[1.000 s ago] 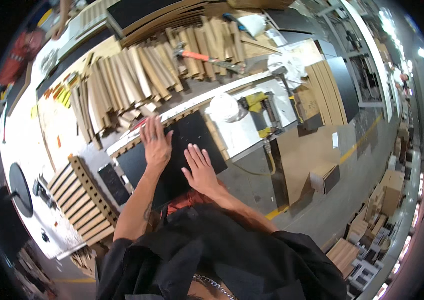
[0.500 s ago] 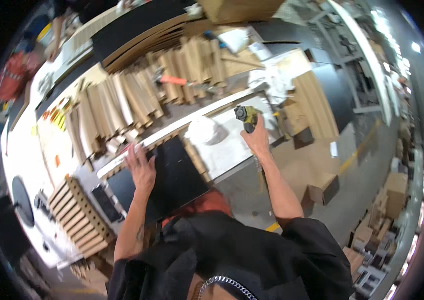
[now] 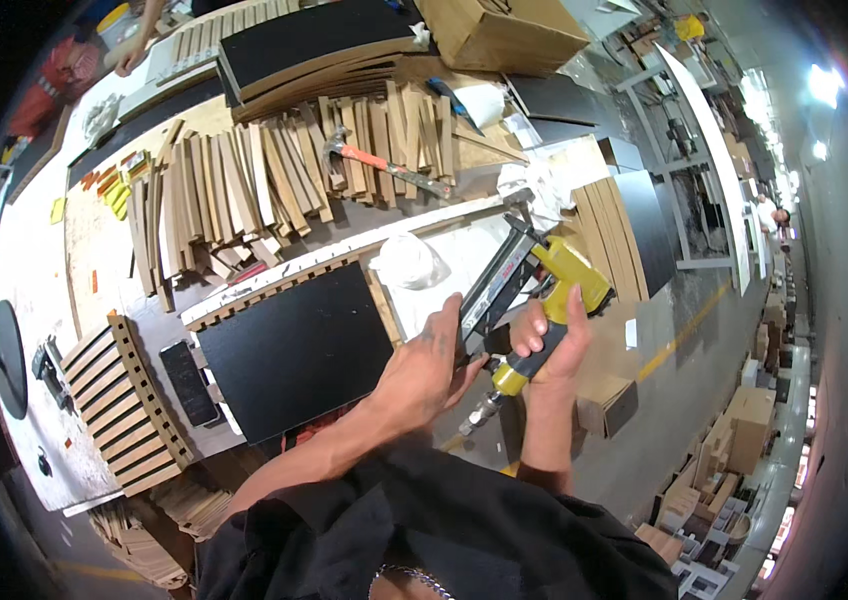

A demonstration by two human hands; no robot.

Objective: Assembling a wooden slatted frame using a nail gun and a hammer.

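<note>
The right hand [image 3: 552, 345] grips the yellow nail gun [image 3: 534, 300] by its handle (it looks heavy, hard), left hand [image 3: 429, 365] clutching its metal strip above.

Views: a single head view; no second view shares the scene.
Position: worn on the person's head, above the left hand [image 3: 424, 370] and right hand [image 3: 549, 345], which meet on a yellow nail gun [image 3: 534, 300].
Direction: looks steeply down; the person's dark-clothed chest fills the lower edge below the grip.
Nearness: close to the grip, which sits just right of centre; forearms rise from the bottom.
Coverage: workbench [image 3: 94, 260] left of and beyond the grip, floor [image 3: 704, 340] to its right.
Lens: wide fisheye; straight edges bend toward the dark rim.
</note>
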